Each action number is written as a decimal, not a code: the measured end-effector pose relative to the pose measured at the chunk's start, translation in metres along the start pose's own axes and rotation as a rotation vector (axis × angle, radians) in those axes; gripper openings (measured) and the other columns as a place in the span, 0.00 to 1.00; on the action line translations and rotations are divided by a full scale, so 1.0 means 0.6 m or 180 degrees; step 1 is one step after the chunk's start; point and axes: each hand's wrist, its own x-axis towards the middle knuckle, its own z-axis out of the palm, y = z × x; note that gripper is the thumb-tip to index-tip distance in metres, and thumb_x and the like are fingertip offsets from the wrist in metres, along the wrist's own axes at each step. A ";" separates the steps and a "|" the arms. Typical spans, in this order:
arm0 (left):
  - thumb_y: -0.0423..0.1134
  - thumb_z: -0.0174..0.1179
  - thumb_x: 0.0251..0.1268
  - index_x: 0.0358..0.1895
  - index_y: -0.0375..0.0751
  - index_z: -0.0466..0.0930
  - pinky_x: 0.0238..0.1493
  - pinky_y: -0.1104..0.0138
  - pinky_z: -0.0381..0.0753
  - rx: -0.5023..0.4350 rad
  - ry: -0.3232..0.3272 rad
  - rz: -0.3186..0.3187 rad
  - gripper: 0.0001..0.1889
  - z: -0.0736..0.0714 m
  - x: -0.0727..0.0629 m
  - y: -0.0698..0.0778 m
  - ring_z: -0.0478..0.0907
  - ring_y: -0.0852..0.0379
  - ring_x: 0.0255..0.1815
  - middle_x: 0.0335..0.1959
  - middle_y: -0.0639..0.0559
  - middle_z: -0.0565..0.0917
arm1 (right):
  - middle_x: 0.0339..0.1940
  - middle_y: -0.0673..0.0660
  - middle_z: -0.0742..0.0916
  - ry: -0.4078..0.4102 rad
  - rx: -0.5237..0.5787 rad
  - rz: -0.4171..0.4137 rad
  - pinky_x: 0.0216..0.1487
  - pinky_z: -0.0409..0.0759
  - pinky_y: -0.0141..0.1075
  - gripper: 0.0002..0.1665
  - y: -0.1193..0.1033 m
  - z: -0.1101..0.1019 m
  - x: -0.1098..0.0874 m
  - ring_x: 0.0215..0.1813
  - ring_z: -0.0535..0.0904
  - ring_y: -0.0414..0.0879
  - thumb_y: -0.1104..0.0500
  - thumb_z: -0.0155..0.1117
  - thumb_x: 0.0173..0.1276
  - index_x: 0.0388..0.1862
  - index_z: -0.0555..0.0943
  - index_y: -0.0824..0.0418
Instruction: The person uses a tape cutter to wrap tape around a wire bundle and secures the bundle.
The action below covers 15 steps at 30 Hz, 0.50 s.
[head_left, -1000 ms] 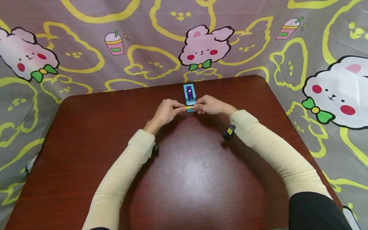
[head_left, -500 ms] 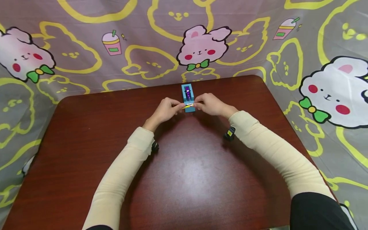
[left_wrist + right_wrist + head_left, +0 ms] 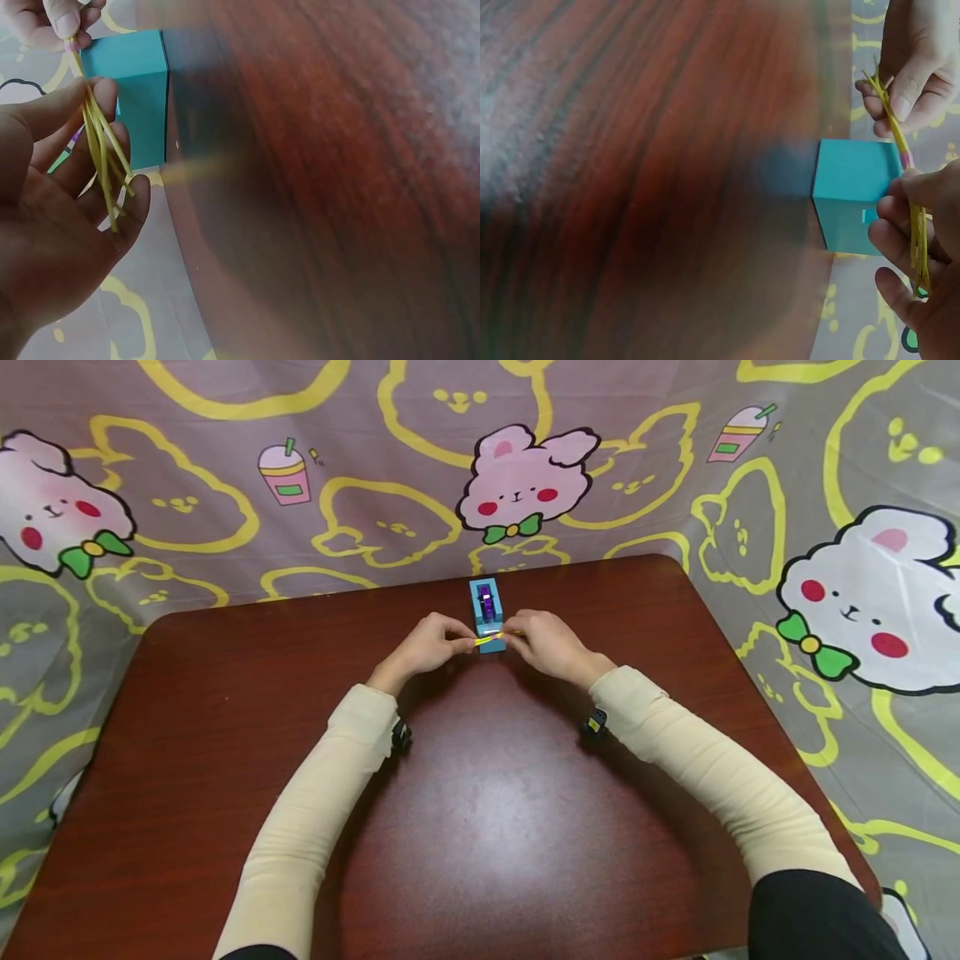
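A bundle of thin yellow strands stretches between my two hands, with a narrow pink wrap round its middle. My left hand pinches one end between thumb and fingers. The loose strands fan out past that grip over the palm. On the other side, my right hand pinches the bundle close to the pink wrap, its other fingers spread in the right wrist view. Right behind the bundle stands a teal tape dispenser carrying a purple roll; the hands overlap its near end.
The dispenser stands near the far edge of a dark red-brown table. A grey curtain with yellow outlines and rabbit prints hangs behind and to the sides. Black wrist cameras sit under both cuffs.
The right hand has turned and shifted its grip along the bundle, so a yellow end now shows past its fingers. The left hand keeps pinching, nearly in place.
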 end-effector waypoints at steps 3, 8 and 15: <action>0.33 0.62 0.72 0.44 0.32 0.88 0.29 0.65 0.73 0.0022 0.0057 0.0036 0.08 0.000 0.000 0.000 0.75 0.49 0.27 0.36 0.44 0.88 | 0.39 0.56 0.87 0.0059 0.0076 0.0064 0.48 0.79 0.45 0.08 0.001 0.004 -0.003 0.41 0.82 0.50 0.62 0.64 0.74 0.44 0.86 0.65; 0.33 0.63 0.71 0.43 0.34 0.89 0.30 0.66 0.71 0.0050 0.0161 0.0098 0.07 0.000 0.002 -0.001 0.74 0.53 0.29 0.35 0.45 0.88 | 0.42 0.57 0.88 0.0185 0.0247 0.0265 0.50 0.79 0.46 0.10 0.000 0.015 -0.005 0.44 0.83 0.50 0.58 0.66 0.72 0.45 0.86 0.63; 0.33 0.65 0.69 0.43 0.34 0.90 0.42 0.64 0.76 0.0231 0.0311 0.0180 0.07 0.005 0.002 0.001 0.79 0.53 0.40 0.38 0.44 0.89 | 0.38 0.54 0.89 0.0607 0.0527 0.0681 0.45 0.78 0.43 0.13 -0.012 0.034 -0.009 0.39 0.82 0.47 0.52 0.68 0.71 0.40 0.88 0.60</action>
